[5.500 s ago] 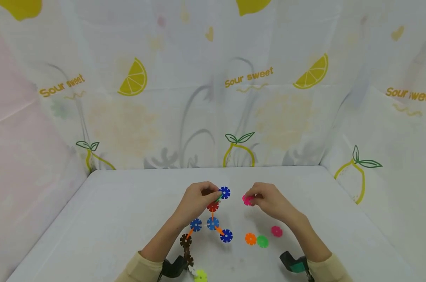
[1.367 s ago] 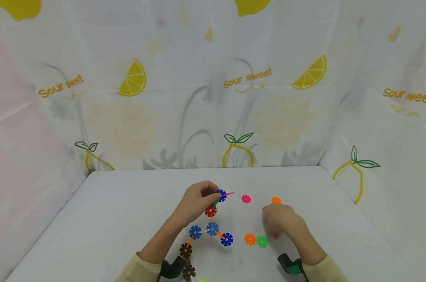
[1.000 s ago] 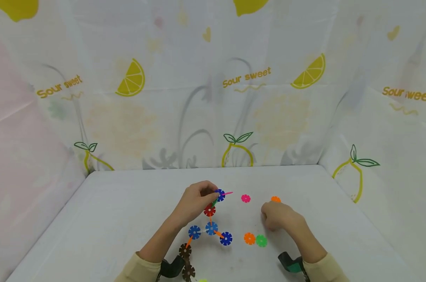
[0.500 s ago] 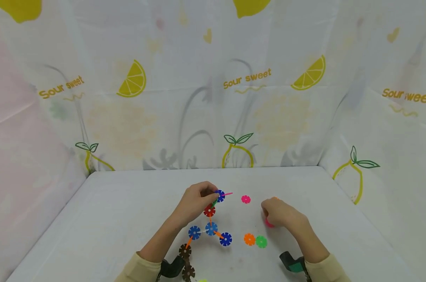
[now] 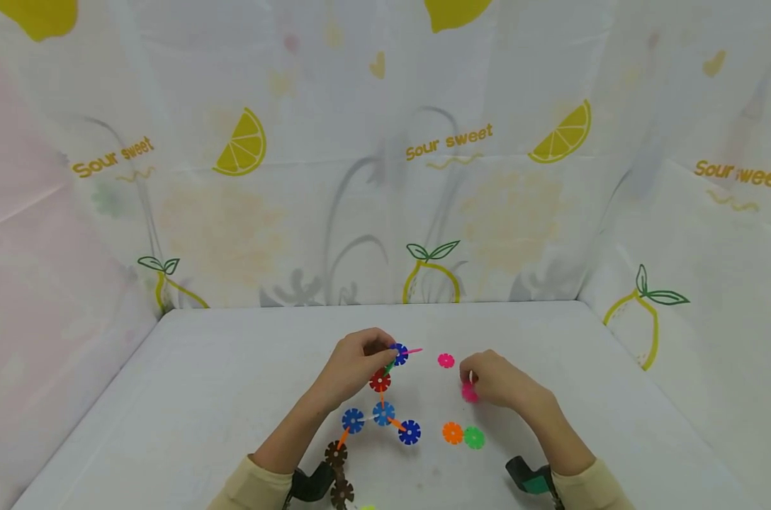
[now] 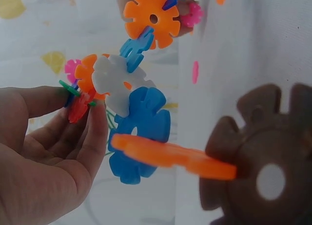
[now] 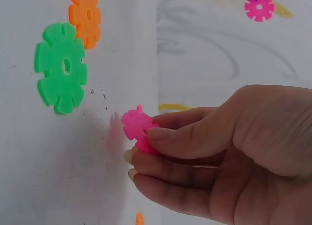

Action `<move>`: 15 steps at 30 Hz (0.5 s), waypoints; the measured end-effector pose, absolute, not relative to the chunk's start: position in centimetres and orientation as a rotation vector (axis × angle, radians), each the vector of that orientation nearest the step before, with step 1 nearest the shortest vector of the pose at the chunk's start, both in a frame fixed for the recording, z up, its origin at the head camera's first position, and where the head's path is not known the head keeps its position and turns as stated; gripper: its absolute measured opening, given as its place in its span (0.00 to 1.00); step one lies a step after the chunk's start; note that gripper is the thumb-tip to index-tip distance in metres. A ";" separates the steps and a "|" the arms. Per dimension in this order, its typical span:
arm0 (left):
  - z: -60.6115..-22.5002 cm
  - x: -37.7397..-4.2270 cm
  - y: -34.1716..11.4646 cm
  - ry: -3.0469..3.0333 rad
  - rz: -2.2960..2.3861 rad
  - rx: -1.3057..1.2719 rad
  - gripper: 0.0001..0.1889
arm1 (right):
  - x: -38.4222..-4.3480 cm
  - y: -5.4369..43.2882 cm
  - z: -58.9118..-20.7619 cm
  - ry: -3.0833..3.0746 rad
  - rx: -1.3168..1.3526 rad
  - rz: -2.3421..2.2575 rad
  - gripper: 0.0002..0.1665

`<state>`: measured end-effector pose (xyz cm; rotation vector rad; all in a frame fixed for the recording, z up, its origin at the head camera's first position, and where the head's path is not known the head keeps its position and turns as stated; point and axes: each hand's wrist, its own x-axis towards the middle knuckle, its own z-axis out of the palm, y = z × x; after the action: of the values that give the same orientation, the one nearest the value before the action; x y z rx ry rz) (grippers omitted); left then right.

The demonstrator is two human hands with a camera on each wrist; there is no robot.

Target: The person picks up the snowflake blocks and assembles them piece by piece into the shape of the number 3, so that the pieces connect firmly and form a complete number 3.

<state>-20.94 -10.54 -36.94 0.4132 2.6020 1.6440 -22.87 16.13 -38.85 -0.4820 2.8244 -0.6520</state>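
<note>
Hands apart, inside table edges

A curtain hangs behind the table, where a lone disc lies between the left hand and right hand, two more discs before it, right of the linked chain.

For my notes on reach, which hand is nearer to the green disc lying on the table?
Right. The right hand, pinching a pink disc, is beyond the green disc. The left hand is farther off, beyond it and to its left, holding the linked discs.
</note>
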 end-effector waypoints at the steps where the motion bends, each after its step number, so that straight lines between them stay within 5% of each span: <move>1: -37.0 -20.9 -10.5 2.599 1.646 0.413 0.06 | -22.9 16.1 -38.9 2.827 -0.494 -0.667 0.10; 15: -37.2 -21.1 -10.7 2.595 1.652 0.402 0.07 | -23.7 15.8 -38.7 2.879 -0.698 -0.840 0.09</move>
<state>-21.11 -10.67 -37.20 0.4020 2.5953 1.6523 -23.73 15.83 -38.67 -0.6981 2.8795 -0.8396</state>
